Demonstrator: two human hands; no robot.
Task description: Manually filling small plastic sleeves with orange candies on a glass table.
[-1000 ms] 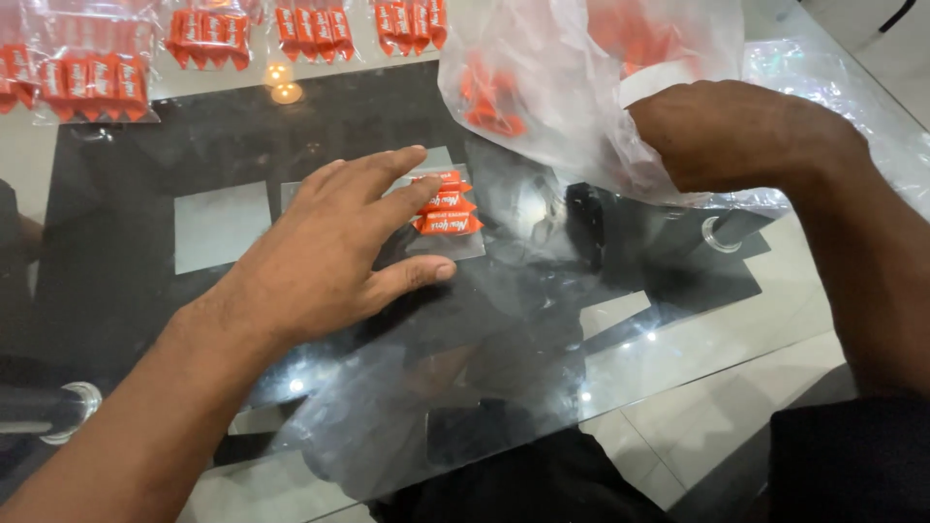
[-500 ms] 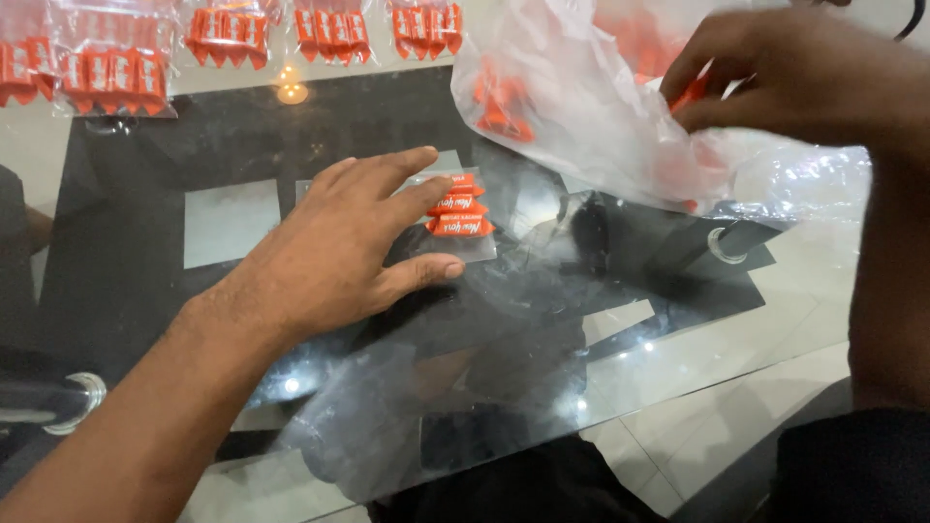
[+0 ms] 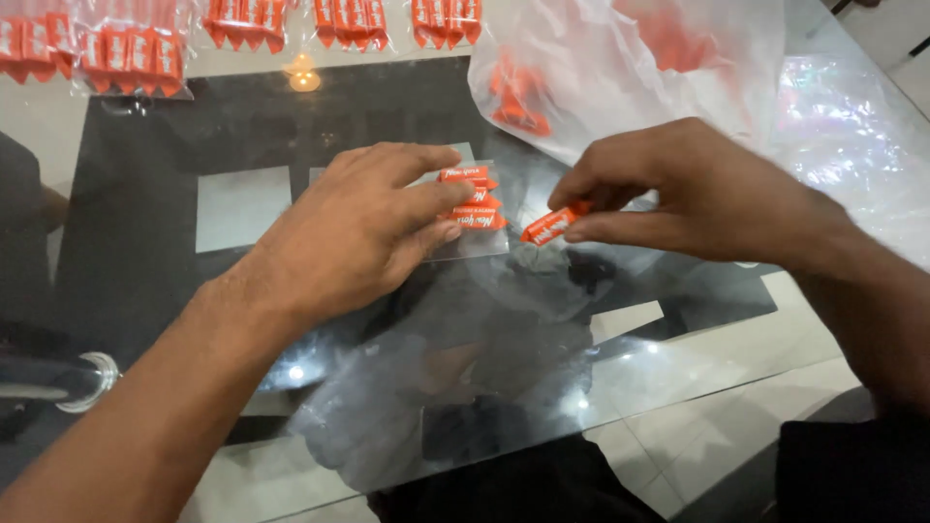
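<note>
My left hand (image 3: pixel 363 228) lies flat on the glass table (image 3: pixel 145 242), fingers pressing a small clear plastic pouch (image 3: pixel 480 244) that holds a few orange wrapped candies (image 3: pixel 470 199). My right hand (image 3: pixel 697 199) pinches one more orange wrapped candy (image 3: pixel 550 225) between thumb and fingers, just right of the pouch's open side and slightly above the glass.
A big translucent plastic bag (image 3: pixel 630 68) with loose orange candies lies at the back right. Several filled clear packets of orange candies (image 3: pixel 242 24) sit in a row along the far edge. Tiled floor and dark table legs show through the glass.
My right hand left the big bag and came down to the left with one candy pinched in it, ending beside the pouch. My left hand stayed pressed on the pouch.
</note>
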